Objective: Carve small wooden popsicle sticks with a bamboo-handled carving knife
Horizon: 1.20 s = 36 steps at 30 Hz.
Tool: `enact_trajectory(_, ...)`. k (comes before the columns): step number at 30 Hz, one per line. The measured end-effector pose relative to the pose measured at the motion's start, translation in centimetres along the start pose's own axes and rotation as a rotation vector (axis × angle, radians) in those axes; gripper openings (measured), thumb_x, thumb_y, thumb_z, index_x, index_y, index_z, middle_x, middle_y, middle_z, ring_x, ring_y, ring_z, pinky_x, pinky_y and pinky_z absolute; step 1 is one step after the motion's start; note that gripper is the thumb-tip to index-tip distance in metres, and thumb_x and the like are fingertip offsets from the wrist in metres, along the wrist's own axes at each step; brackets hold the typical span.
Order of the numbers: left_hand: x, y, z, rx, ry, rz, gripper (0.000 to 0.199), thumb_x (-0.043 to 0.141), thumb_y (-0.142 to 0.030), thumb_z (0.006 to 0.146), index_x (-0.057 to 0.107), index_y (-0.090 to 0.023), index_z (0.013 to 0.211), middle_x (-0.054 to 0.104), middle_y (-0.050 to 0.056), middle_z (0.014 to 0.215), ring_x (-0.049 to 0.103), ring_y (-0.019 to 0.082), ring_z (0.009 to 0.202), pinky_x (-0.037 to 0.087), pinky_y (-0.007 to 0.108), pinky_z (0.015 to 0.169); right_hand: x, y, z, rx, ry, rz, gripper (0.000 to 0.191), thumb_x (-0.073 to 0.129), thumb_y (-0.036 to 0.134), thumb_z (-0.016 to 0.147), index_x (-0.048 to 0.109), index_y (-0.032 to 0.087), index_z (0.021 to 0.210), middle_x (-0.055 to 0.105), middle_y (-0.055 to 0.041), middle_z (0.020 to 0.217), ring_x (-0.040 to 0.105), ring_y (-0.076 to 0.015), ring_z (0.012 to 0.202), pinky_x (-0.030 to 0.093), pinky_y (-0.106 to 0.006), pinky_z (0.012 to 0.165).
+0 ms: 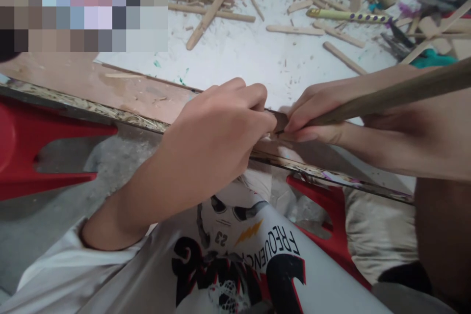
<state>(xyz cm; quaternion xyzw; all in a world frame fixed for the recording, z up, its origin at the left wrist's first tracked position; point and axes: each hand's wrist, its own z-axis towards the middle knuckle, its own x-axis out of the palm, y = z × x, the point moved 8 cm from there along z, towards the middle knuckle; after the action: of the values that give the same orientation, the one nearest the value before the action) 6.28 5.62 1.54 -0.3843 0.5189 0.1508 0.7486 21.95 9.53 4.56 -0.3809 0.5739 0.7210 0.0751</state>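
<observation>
My right hand (331,115) comes in from the right, thumb and fingers pinched around a long grey-brown wooden stick (397,95) that slants out past the right edge. A short brown piece (280,120) shows in the gap between my two hands; whether it is the stick's end or a separate part I cannot tell. My left hand (228,122) is closed with its fingers curled, its fingertips meeting that brown piece. What lies inside the left fist is hidden. Both hands are over the table's near edge.
Flat wooden craft sticks (294,29) and shavings litter the white sheet (228,59). A yellow-green tool with purple dots (349,15) lies among them, near a teal item (434,59). Red plastic stools (22,142) stand below the rough board edge (91,110). Beige fabric (379,230) shows lower right.
</observation>
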Motion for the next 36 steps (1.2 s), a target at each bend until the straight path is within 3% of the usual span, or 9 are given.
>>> enact_trajectory(2, 0.0, 0.0, 0.0, -0.002, 0.003, -0.009, 0.031, 0.05, -0.01, 0.098, 0.076, -0.022, 0.088, 0.07, 0.005, 0.1, 0.063, 0.022, 0.097, 0.051, 0.039, 0.08, 2.5, 1.4, -0.5, -0.143, 0.255, -0.127, 0.013, 0.073, 0.037, 0.097, 0.082, 0.027, 0.094, 0.075, 0.0046, 0.08, 0.066, -0.0088, 0.065, 0.048, -0.02, 0.051)
enact_trajectory(3, 0.0, -0.1, 0.0, 0.0, 0.002, -0.014, 0.03, 0.051, -0.009, 0.098, 0.077, -0.022, 0.09, 0.07, 0.005, 0.1, 0.063, 0.022, 0.097, 0.05, 0.039, 0.079, 3.0, 1.8, -0.8, -0.187, 0.286, -0.165, 0.016, 0.067, 0.035, 0.102, 0.08, 0.027, 0.097, 0.074, 0.0047, 0.08, 0.064, -0.0079, 0.065, 0.046, -0.019, 0.051)
enact_trajectory(11, 0.1, 0.0, -0.1, 0.05, -0.054, -0.095, 0.027, 0.056, -0.011, 0.102, 0.081, -0.019, 0.097, 0.069, 0.004, 0.097, 0.06, 0.02, 0.091, 0.045, 0.037, 0.077, 1.5, 3.2, -1.6, -0.083, 0.118, -0.087, 0.016, 0.082, 0.04, 0.088, 0.08, 0.028, 0.1, 0.072, -0.003, 0.095, 0.065, -0.0187, 0.082, 0.049, -0.034, 0.065)
enact_trajectory(14, 0.2, 0.2, -0.2, 0.055, -0.071, -0.135, 0.024, 0.058, -0.013, 0.102, 0.08, -0.02, 0.096, 0.068, 0.003, 0.097, 0.059, 0.019, 0.092, 0.043, 0.036, 0.076, 0.4, 4.2, -1.4, -0.065, -0.028, -0.017, 0.023, 0.081, 0.053, 0.089, 0.08, 0.03, 0.094, 0.068, -0.0041, 0.093, 0.063, -0.023, 0.086, 0.047, -0.041, 0.074)
enact_trajectory(18, 0.4, 0.5, 0.0, 0.034, -0.058, -0.151, 0.023, 0.061, -0.017, 0.103, 0.079, -0.022, 0.091, 0.067, 0.002, 0.095, 0.059, 0.019, 0.093, 0.041, 0.036, 0.076, -0.3, 5.3, -1.0, -0.131, -0.289, 0.263, 0.045, 0.066, 0.067, 0.096, 0.074, 0.029, 0.072, 0.063, -0.0075, 0.077, 0.061, -0.028, 0.083, 0.047, -0.046, 0.078)
enact_trajectory(21, 0.5, 0.5, 0.1, 0.039, -0.051, -0.126, 0.025, 0.059, -0.019, 0.104, 0.075, -0.019, 0.085, 0.067, 0.002, 0.095, 0.057, 0.019, 0.092, 0.041, 0.036, 0.076, 0.7, 5.3, -0.2, -0.126, -0.347, 0.527, 0.055, 0.058, 0.056, 0.103, 0.06, 0.027, 0.056, 0.054, -0.0053, 0.059, 0.058, -0.0245, 0.066, 0.045, -0.043, 0.065)
enact_trajectory(24, 0.5, 0.4, 0.0, 0.054, -0.05, -0.123, 0.026, 0.057, -0.015, 0.104, 0.075, -0.019, 0.087, 0.065, 0.003, 0.094, 0.057, 0.019, 0.093, 0.041, 0.036, 0.079, 2.6, 4.7, 0.8, 0.036, -0.297, 0.751, 0.067, 0.05, 0.048, 0.107, 0.038, 0.023, 0.046, 0.031, 0.0001, 0.044, 0.036, -0.0146, 0.043, 0.032, -0.037, 0.049)
enact_trajectory(27, 0.5, 0.3, -0.1, 0.073, -0.06, -0.124, 0.024, 0.056, -0.015, 0.104, 0.075, -0.02, 0.089, 0.064, 0.003, 0.094, 0.056, 0.019, 0.092, 0.041, 0.036, 0.078, 2.8, 4.3, 0.8, 0.139, -0.368, 0.794, 0.072, 0.049, 0.046, 0.109, 0.024, 0.021, 0.045, 0.014, 0.0039, 0.043, 0.02, -0.0098, 0.039, 0.019, -0.034, 0.045)
enact_trajectory(36, 0.5, 0.1, -0.1, 0.056, -0.006, -0.112, 0.023, 0.057, -0.012, 0.103, 0.076, -0.017, 0.091, 0.064, 0.005, 0.099, 0.056, 0.019, 0.094, 0.043, 0.035, 0.078, 1.3, 4.2, -0.5, 0.088, -0.434, 0.784, 0.065, 0.026, 0.046, 0.114, 0.026, 0.021, 0.054, 0.011, 0.004, 0.053, 0.015, -0.0107, 0.042, 0.018, -0.034, 0.044)
